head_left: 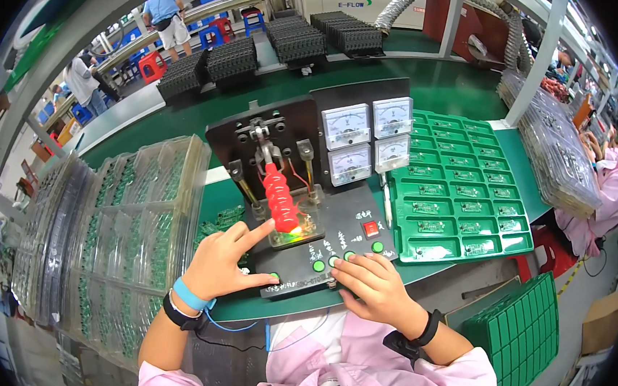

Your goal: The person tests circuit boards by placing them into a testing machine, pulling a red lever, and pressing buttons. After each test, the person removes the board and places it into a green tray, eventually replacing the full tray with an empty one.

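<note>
A black test fixture (295, 282) stands before me with a toggle clamp whose ribbed red handle (279, 198) points down toward me. Beneath the handle's end, a glow shows on the fixture's small bed; any board there is mostly hidden. My left hand (220, 262) has its index finger stretched to the tip of the red handle and its thumb on a green button (274, 277) at the left. My right hand (377, 289) lies over the front panel, fingers extended onto the row of buttons. Four panel meters (347, 125) rise behind, beside a red switch (371, 229).
At right lies a green tray (457, 241) holding small circuit boards, with a pen (386, 206) beside it. Stacked clear trays of boards (133, 215) fill the left. Black racks (296, 39) line the back. Green trays (519, 340) stand lower right; a pink-sleeved co-worker (606, 195) sits beyond.
</note>
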